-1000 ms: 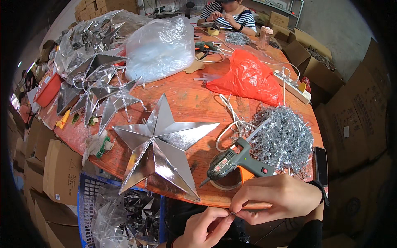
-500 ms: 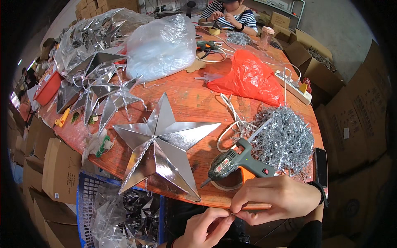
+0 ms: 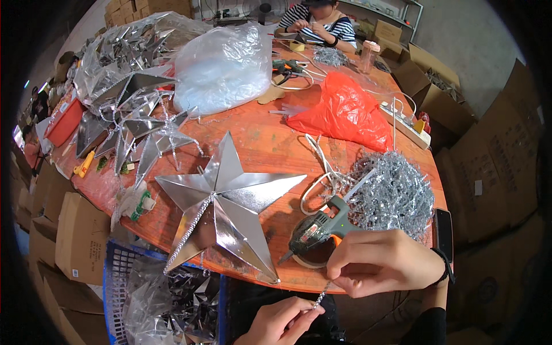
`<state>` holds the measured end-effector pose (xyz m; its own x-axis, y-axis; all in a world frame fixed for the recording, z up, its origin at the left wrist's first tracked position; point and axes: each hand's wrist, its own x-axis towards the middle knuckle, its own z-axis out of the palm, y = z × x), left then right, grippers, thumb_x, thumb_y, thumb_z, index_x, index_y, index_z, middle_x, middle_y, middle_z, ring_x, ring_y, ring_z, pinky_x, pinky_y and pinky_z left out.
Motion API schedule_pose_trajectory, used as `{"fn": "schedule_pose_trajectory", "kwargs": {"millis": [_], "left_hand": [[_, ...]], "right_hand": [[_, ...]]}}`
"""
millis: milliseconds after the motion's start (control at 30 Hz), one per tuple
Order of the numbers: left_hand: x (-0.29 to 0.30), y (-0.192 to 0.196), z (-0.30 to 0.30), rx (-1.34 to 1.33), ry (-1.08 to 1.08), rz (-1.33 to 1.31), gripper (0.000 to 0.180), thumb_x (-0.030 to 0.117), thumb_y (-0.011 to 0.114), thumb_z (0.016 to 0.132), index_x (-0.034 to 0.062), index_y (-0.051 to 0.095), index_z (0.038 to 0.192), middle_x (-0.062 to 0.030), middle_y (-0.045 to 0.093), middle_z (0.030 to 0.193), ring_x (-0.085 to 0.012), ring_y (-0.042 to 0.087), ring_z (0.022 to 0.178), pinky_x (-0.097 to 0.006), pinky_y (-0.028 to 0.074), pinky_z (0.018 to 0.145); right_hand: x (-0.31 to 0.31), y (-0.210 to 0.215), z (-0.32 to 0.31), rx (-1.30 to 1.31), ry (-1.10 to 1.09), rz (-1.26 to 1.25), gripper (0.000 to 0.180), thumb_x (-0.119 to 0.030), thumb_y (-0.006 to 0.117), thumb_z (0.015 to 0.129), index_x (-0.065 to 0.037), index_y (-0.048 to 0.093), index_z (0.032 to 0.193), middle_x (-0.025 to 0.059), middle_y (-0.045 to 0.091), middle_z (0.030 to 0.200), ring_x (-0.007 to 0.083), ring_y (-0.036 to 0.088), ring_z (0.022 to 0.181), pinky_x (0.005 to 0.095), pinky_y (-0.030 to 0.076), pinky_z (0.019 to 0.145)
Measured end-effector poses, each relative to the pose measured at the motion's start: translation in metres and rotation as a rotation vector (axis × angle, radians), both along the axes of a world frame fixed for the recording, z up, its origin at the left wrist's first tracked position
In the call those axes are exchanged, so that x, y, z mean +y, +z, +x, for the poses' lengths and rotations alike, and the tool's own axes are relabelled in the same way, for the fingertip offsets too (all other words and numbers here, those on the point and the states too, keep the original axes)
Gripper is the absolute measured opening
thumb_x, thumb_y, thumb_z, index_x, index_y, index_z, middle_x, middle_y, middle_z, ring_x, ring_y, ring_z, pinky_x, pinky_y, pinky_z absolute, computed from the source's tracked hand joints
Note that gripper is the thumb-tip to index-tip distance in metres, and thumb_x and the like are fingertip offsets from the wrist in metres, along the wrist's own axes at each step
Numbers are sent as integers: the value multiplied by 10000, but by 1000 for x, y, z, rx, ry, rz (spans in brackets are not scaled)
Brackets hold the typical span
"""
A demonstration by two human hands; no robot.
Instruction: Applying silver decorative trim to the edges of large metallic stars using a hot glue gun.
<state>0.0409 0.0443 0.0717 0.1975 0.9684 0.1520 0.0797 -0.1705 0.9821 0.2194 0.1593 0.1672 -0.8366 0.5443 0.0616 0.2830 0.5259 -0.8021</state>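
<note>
A short silver twisted garland strand (image 3: 320,297) stretches between my two hands at the table's front edge. Its lower part is pinched in my left hand (image 3: 280,323); the fingers of my right hand (image 3: 384,263) are closed at its upper end. Behind the right hand a dark green hot glue gun (image 3: 315,231) rests on the table, its nozzle pointing to the near left and its handle partly hidden. To the left lies a big silver five-pointed star (image 3: 233,192), with a silver strand along the ridge of its lower left point.
Silver tinsel (image 3: 392,195) is heaped at the right, beside a phone (image 3: 443,234). A red plastic bag (image 3: 345,115), a clear bag (image 3: 224,66) and more stars (image 3: 129,138) cover the far side. A blue basket (image 3: 118,276) stands below the edge. A co-worker (image 3: 316,26) sits opposite.
My right hand has risen away from my left, which has dropped slightly. The silver strand now shows in the gap between them; before, the fingertips met.
</note>
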Motion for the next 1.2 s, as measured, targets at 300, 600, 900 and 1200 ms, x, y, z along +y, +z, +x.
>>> {"fn": "schedule_pose_trajectory", "kwargs": {"millis": [300, 600, 900, 1200], "left_hand": [[-18, -18, -16, 114, -90, -27, 47, 41, 550, 877, 1, 576, 872, -81, 611, 707, -169, 610, 569, -257, 460, 513], [-8, -30, -6, 156, -140, 254, 103, 79, 579, 840, 10, 598, 914, -107, 639, 814, -255, 643, 685, -326, 510, 581], [-2, -30, -12, 176, -135, 339, 162, 57, 607, 797, 3, 608, 951, -112, 644, 880, -251, 645, 693, -326, 511, 568], [2, -26, -12, 198, -56, 445, 159, 61, 627, 787, 11, 609, 937, -111, 647, 824, -225, 637, 630, -309, 497, 525]], "right_hand": [[32, 7, -22, 17, 16, 133, 152, 10, 597, 735, 17, 565, 884, 102, 549, 795, 243, 565, 697, 332, 465, 651], [63, 7, -79, -146, 114, 255, 266, -79, 614, 767, 22, 596, 1013, 159, 591, 885, 307, 601, 796, 362, 486, 725], [77, -5, -121, -98, 177, 291, 172, -60, 597, 773, 31, 568, 917, 164, 579, 900, 328, 584, 826, 376, 474, 724], [80, -15, -132, -44, 138, 365, 152, -48, 593, 756, 29, 559, 883, 165, 574, 854, 337, 580, 782, 381, 479, 694]]}}
